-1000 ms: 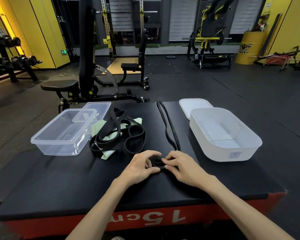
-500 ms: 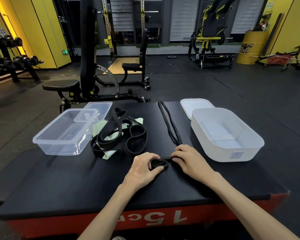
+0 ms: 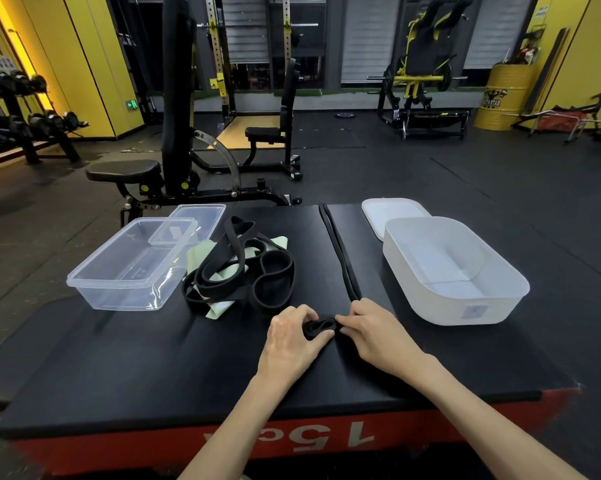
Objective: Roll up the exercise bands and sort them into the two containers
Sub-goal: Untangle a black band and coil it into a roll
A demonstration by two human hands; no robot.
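**Band 1: another turn goes onto the roll**

Obs.: The left hand (image 3: 292,344) cups the coil (image 3: 319,325), fingers and thumb curled round its near side. The right hand (image 3: 378,337) pinches the black band (image 3: 340,258) just where it feeds into the coil. Both rest on the desk (image 3: 119,368), near its front edge and between the two containers.

Change: Half a second ago the right hand sat further up the strand, apart from the coil, with only the left hand holding the coil. It has now come back in so the fingertips of the two hands nearly meet over it. The coil is in about the same spot and looks slightly fuller (the margin is small, and the hands hide part of it).

Remaining: Most of the band is unrolled and runs as a doubled strand to the desk's far edge.

Other items: The tangled pile (image 3: 271,282) of black bands, with pale green bands (image 3: 198,252) mixed in, lies untouched beside the clear container (image 3: 119,299). No bands show in that container or in the white container (image 3: 448,311). Each lid lies behind its box.

Judgement: This is the rolling step, early in the task. One feed-and-wrap cycle appears complete, and many more are needed before this band can be dropped in.

Risk: The elastic coil may spring loose if the left hand's grip slackens during the next reach.
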